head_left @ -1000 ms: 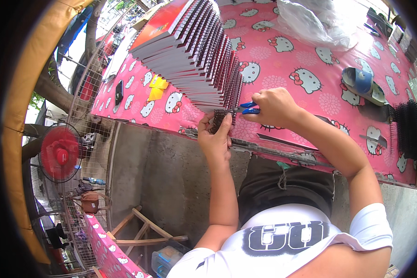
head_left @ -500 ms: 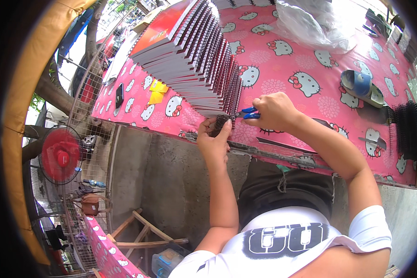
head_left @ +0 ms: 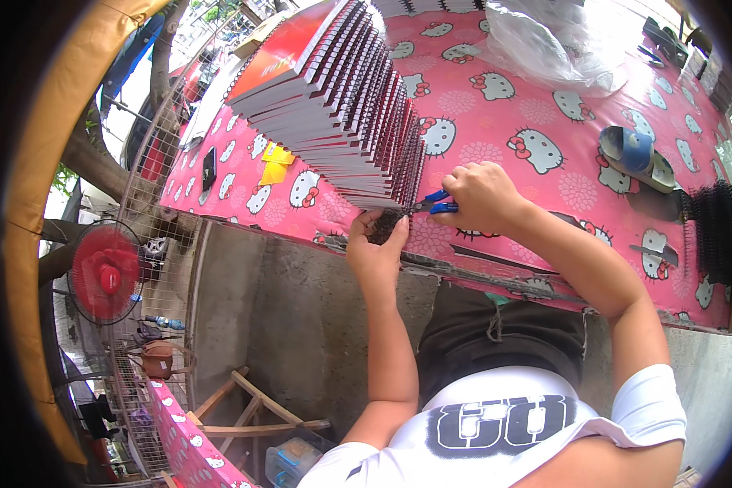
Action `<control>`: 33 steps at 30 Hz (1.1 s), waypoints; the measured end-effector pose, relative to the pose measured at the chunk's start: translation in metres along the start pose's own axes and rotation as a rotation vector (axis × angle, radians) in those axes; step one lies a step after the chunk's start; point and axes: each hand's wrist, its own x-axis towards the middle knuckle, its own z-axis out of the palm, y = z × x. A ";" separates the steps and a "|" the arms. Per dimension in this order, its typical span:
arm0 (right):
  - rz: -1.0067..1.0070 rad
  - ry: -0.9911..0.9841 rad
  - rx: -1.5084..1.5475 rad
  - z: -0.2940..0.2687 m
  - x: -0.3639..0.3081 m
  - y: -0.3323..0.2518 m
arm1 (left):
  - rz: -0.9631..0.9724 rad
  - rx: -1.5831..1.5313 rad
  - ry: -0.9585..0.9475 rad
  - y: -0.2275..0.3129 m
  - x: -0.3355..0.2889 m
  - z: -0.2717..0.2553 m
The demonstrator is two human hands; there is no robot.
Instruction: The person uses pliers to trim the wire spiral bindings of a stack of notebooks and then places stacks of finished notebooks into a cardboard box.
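Note:
A tall, leaning stack of spiral-bound notebooks [head_left: 301, 130] with red covers stands on the table, their dark coils facing right. Blue-handled pliers [head_left: 441, 202] are gripped in my right hand [head_left: 484, 195], the jaws pointing left at the coil ends by the stack's lower corner. Beneath that corner, at the table's front edge, my left hand [head_left: 376, 244] closes its thumb and fingers around a dark, coiled bunch [head_left: 385, 226]. The bunch looks like the ends of the spiral bindings. My fingers and the stack's corner hide what exactly the jaws touch.
The table [head_left: 464, 130] wears a pink patterned cover. A blue slipper [head_left: 630, 150] lies to the right, beside a bundle of black coils [head_left: 716, 232]. Clear plastic bags [head_left: 557, 45] are at the back. A phone [head_left: 210, 167] and yellow pieces [head_left: 276, 165] lie left; a red fan [head_left: 108, 276] stands beyond.
The pliers have shifted slightly in my right hand, their handles a little closer together. My left hand keeps its place, with the thumb slightly lower and more of the dark bunch showing.

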 end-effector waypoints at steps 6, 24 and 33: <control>0.044 -0.078 0.051 -0.007 0.004 -0.005 | -0.052 -0.068 -0.004 0.002 -0.001 -0.001; -0.080 0.085 -0.173 -0.005 -0.003 0.006 | 0.000 0.110 0.050 -0.003 0.001 -0.006; 0.014 -0.170 -0.039 -0.014 0.010 -0.006 | 0.168 0.280 0.077 0.020 -0.014 0.003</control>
